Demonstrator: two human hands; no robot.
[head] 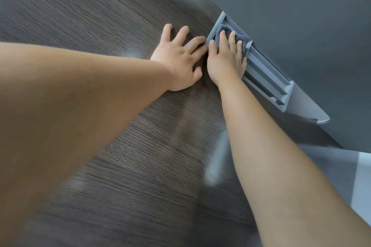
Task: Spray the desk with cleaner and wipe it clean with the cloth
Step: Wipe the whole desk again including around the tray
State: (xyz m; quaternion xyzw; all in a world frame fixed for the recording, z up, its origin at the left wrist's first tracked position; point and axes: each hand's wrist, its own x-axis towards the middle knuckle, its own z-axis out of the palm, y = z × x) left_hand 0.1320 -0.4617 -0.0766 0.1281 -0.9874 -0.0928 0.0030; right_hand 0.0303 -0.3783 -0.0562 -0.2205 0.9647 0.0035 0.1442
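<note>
Grey cloth [226, 29] lies in the cable tray [267, 74] at the desk [100, 26] edge, pressed under my right hand [226, 60], fingers [231, 41] flat. My left hand [178, 60] rests splayed, holding nothing. Wiping seems well along.

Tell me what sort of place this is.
Probably an office workstation: a dark wood-grain desk, a grey cable slot set along its back edge, where the right hand presses the cloth, and a grey partition behind it.
</note>
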